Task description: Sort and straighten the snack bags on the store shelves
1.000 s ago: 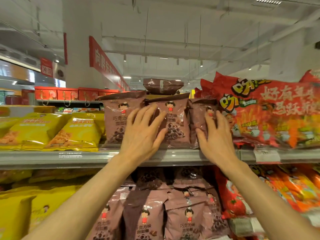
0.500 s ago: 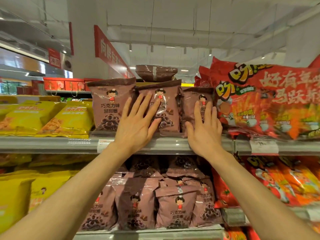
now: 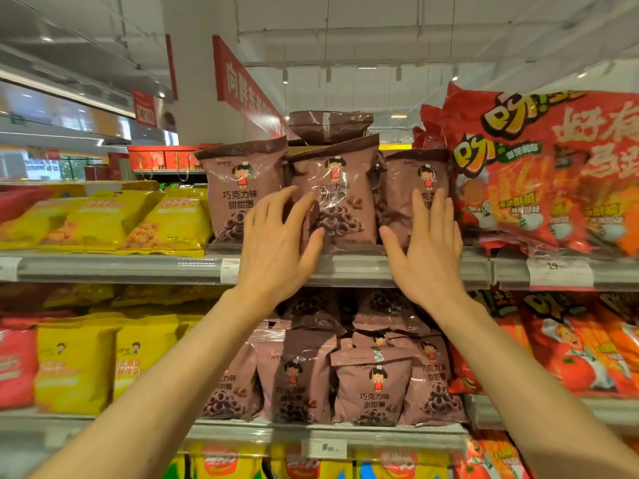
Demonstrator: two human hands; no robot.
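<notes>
Fingers (image 3: 294,209) of the left hand (image 3: 276,250) are spread wide and slightly bent, lying against the lower left corner of the middle brown bag (image 3: 340,188) at the frame's centre; they hold nothing. Right-hand fingers (image 3: 420,209) are straight and close together, flat on the front of the right brown bag (image 3: 408,181), with the thumb spread out toward the middle bag. The right hand (image 3: 428,250) covers that bag's lower half.

On the upper shelf (image 3: 121,267), three brown bags stand upright in a row: the left brown bag (image 3: 242,184), the middle one leaning a little and overlapping its neighbours, and the right one partly behind it. A fourth brown bag (image 3: 330,124) lies flat on top behind them. Yellow bags (image 3: 162,219) lie slumped at centre left; big red bags (image 3: 546,167) crowd the right edge.

The lower shelf (image 3: 328,432) holds more brown bags (image 3: 373,385), packed unevenly and tilted, between yellow packs (image 3: 76,364) and orange-red ones (image 3: 581,347).

Each brown bag is glossy, with a darker top seal, a cartoon child in red, and chocolate rings pictured.
</notes>
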